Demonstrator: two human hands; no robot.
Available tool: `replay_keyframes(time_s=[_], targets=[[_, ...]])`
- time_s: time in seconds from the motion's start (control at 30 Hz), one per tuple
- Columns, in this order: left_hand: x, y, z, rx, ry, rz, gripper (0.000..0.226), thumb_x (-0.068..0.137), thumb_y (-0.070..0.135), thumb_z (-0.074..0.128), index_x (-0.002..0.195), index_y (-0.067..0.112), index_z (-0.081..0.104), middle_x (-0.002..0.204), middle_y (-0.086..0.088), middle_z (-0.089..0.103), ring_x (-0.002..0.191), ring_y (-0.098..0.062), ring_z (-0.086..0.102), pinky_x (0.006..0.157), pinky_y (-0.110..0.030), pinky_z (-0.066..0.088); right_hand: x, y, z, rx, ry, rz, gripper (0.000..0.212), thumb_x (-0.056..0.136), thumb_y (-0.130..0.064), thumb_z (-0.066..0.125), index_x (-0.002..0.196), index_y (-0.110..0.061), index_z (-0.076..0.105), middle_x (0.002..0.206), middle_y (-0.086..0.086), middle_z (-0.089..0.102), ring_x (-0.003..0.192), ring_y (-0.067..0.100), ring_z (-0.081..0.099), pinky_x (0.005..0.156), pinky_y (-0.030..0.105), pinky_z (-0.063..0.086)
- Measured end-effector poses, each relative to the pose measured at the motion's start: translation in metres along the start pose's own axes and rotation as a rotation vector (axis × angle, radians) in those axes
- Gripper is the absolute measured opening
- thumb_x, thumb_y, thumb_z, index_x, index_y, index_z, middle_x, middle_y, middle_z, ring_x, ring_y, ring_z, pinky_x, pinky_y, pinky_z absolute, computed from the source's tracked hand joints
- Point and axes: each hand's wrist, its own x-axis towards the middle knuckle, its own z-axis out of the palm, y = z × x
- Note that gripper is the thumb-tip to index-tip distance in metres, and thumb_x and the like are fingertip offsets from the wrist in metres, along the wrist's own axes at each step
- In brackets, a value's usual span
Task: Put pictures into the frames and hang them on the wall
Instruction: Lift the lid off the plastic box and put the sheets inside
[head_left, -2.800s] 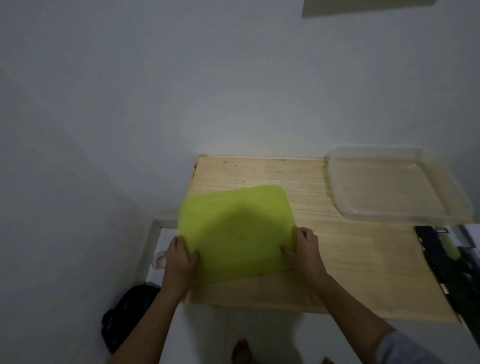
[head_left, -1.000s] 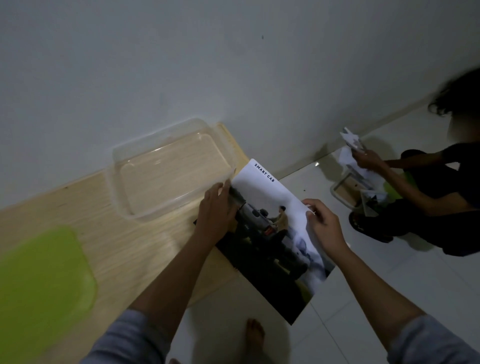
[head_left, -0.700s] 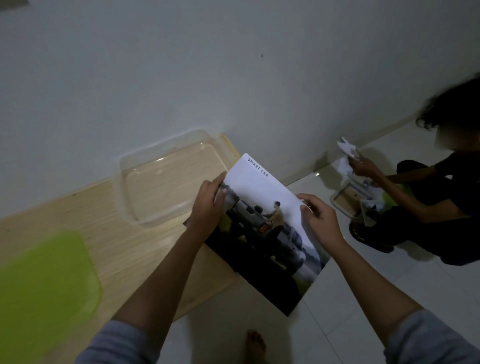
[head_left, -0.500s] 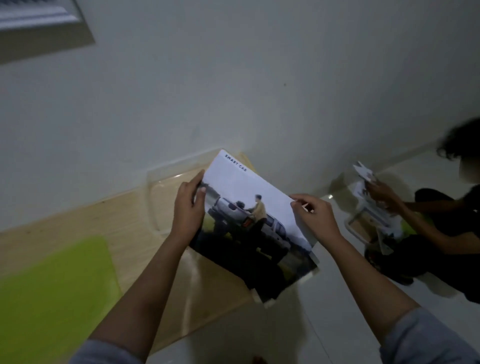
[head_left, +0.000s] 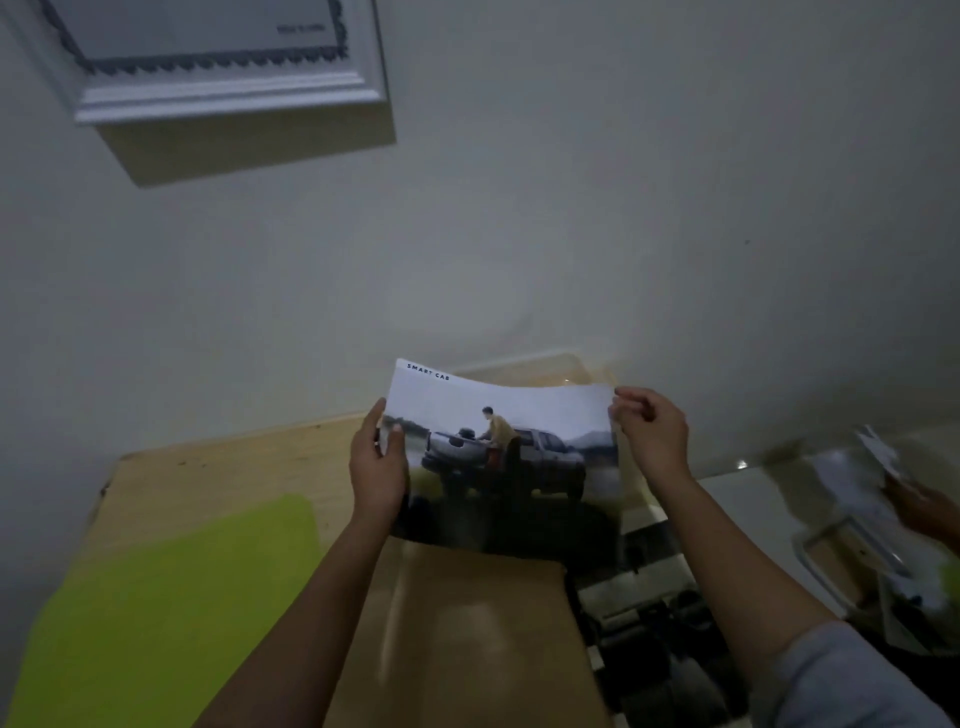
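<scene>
I hold a printed picture (head_left: 498, 457) of a pickup truck and a person, headed "SMART CAR", up in front of me above the wooden table (head_left: 234, 467). My left hand (head_left: 376, 467) grips its left edge, thumb on the front. My right hand (head_left: 652, 431) pinches its upper right corner. The sheet bows slightly. A white frame (head_left: 228, 93) with a scalloped dark inner border hangs on the wall at the upper left.
A lime-green mat (head_left: 166, 608) lies on the table's left part. A clear plastic tray (head_left: 524, 371) shows behind the picture. More dark prints (head_left: 649, 623) lie at the table's right edge. At far right another person's hand (head_left: 924, 509) holds papers over a frame (head_left: 831, 566) on the floor.
I have lifted the picture off the table's right edge and turned it level in front of me. My view has swung up and left, bringing the hung white frame into sight.
</scene>
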Motion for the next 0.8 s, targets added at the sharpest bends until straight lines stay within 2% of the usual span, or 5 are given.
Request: replay_keyframes(time_s=[0.13, 0.47, 0.6, 0.73, 0.8], targets=[[-0.001, -0.008, 0.013, 0.035, -0.077, -0.057, 0.046, 0.092, 0.03, 0.047, 0.137, 0.023, 0.042, 0.127, -0.014, 0.053, 0.111, -0.03, 0.053, 0.093, -0.049, 0.047, 0.014, -0.004, 0.023, -0.041, -0.076, -0.032, 0.025, 0.084, 0.002, 0.056, 0.106, -0.006, 0.065, 0.101, 0.005, 0.065, 0.092, 0.016, 0.059, 0.082, 0.022, 0.047], [0.006, -0.013, 0.045, 0.314, -0.108, -0.055, 0.046, 0.089, -0.001, 0.049, 0.134, 0.003, 0.042, 0.112, -0.013, 0.043, 0.1, -0.019, 0.043, 0.077, -0.007, 0.027, 0.076, 0.008, 0.037, -0.176, -0.176, -0.079, 0.027, 0.087, 0.001, 0.054, 0.113, -0.003, 0.064, 0.112, 0.011, 0.065, 0.097, 0.017, 0.058, 0.089, 0.021, 0.043], [0.004, -0.025, 0.049, 0.438, -0.119, -0.018, 0.049, 0.082, -0.006, 0.055, 0.13, -0.001, 0.045, 0.119, -0.018, 0.04, 0.101, -0.023, 0.044, 0.082, -0.012, 0.033, 0.09, 0.018, 0.039, -0.401, -0.259, -0.16, 0.033, 0.088, -0.002, 0.056, 0.121, -0.004, 0.058, 0.124, 0.014, 0.059, 0.109, 0.022, 0.056, 0.095, 0.025, 0.04], [0.0, -0.024, 0.057, 0.623, -0.048, 0.156, 0.032, 0.081, -0.003, 0.058, 0.113, 0.0, 0.055, 0.128, -0.024, 0.042, 0.117, -0.037, 0.04, 0.094, -0.036, 0.042, 0.077, 0.026, 0.037, -0.564, -0.311, -0.403, 0.039, 0.084, 0.001, 0.059, 0.123, 0.0, 0.054, 0.131, 0.02, 0.049, 0.121, 0.032, 0.046, 0.1, 0.027, 0.033], [0.0, -0.024, 0.061, 0.693, -0.159, 0.227, 0.044, 0.085, 0.003, 0.057, 0.128, 0.002, 0.048, 0.138, -0.021, 0.04, 0.128, -0.033, 0.036, 0.104, -0.035, 0.034, 0.06, 0.033, 0.037, -0.527, -0.396, -0.43, 0.039, 0.084, 0.002, 0.057, 0.122, -0.002, 0.054, 0.131, 0.017, 0.048, 0.122, 0.028, 0.045, 0.102, 0.025, 0.034]])
